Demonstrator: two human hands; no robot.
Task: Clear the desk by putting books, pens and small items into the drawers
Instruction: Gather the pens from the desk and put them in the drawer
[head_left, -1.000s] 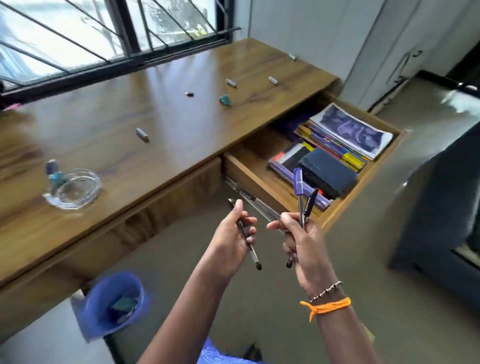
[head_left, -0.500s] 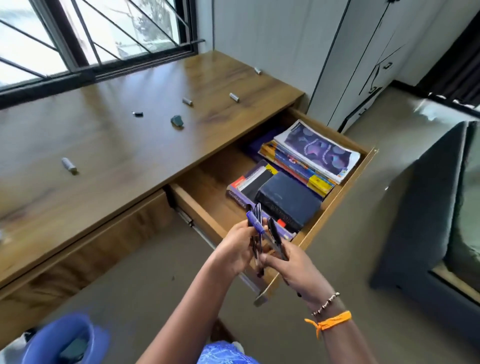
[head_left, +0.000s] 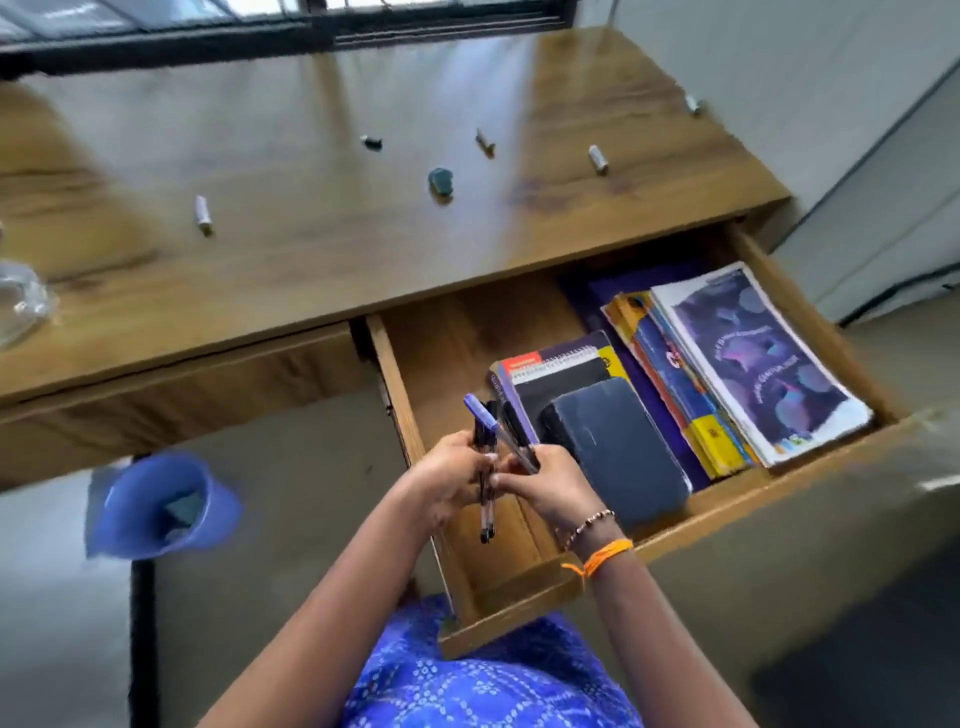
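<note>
I see my left hand (head_left: 451, 478) and right hand (head_left: 545, 483) meeting over the open drawer (head_left: 519, 582), the fingers of both grasping a bundle of pens (head_left: 485, 457), one with a purple cap. Inside the drawer, right of the pens, lie a dark notebook (head_left: 618, 447) and stacked books (head_left: 727, 364). Beyond the drawer, small items including a teal eraser (head_left: 440, 182) sit scattered on the counter (head_left: 311, 249).
</note>
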